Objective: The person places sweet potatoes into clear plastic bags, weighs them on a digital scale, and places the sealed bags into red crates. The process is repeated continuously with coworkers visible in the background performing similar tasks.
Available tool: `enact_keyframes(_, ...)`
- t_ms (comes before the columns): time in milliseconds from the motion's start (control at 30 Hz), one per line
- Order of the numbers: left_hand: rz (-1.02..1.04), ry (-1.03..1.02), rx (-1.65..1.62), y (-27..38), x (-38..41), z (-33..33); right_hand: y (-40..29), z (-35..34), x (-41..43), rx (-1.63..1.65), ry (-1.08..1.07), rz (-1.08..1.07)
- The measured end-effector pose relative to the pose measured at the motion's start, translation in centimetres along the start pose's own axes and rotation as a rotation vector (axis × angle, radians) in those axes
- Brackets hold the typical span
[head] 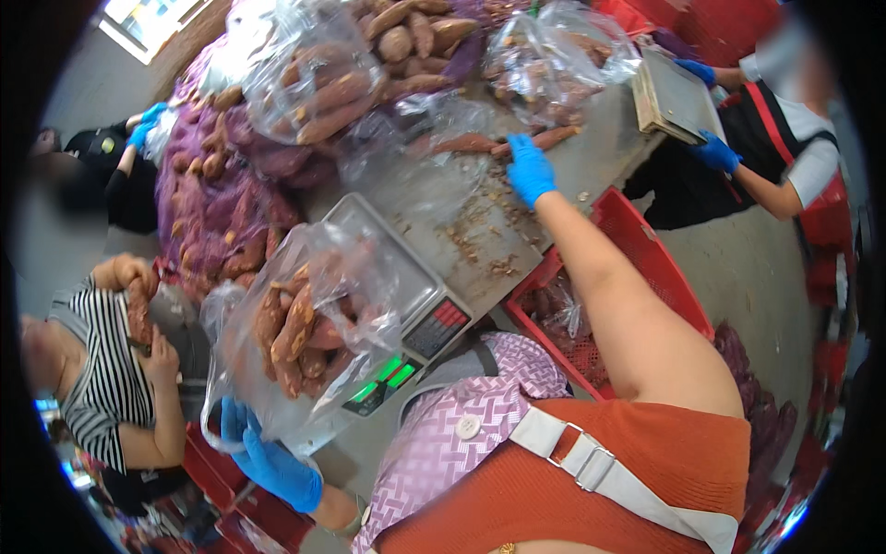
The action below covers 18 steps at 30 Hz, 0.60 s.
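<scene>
My left hand [270, 460], in a blue glove, has its fingers hooked in the handle of a clear plastic bag [239, 388]. Reddish-brown sweet potatoes [297, 325] fill this bag, which rests on a digital weighing scale [422, 270] with a lit green display. Stretched across the metal table [450, 208], my blue-gloved right hand [531, 172] has its fingers over a slender sweet potato [557, 137]. Those fingers hide part of it, so I cannot tell whether they grip it. Another long sweet potato [464, 143] lies just left, partly by clear plastic.
Purple mesh sacks [228, 201] and bags of sweet potatoes [332, 97] crowd the table's far left. A red plastic crate [651, 256] stands below my right arm. One co-worker [782, 131] holds a shallow tray [682, 93]; another person [111, 374] handles a sweet potato. Crumbs litter the table.
</scene>
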<state>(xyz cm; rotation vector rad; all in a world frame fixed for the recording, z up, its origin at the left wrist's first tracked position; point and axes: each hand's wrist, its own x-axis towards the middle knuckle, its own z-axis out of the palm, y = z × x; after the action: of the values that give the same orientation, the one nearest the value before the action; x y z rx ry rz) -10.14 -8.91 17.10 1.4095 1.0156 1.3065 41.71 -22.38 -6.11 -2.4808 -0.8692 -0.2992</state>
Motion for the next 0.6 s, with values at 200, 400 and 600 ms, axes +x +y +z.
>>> enact_keyframes(200, 0.006, -0.024, -0.029, 1.8, -0.9, -2.1, 0.4, -6.8, 1.3, -0.146, -0.104, -0.193)
enact_keyframes(400, -0.097, 0.012, -0.049, 2.0, -1.0, -2.8, -8.4, -16.1, 0.2, 0.442, 0.109, 0.064)
enact_keyframes(600, -0.045, -0.075, -0.174, 1.1, 0.1, -2.8, -21.2, -23.6, -3.1, 1.358, 0.059, -0.057)
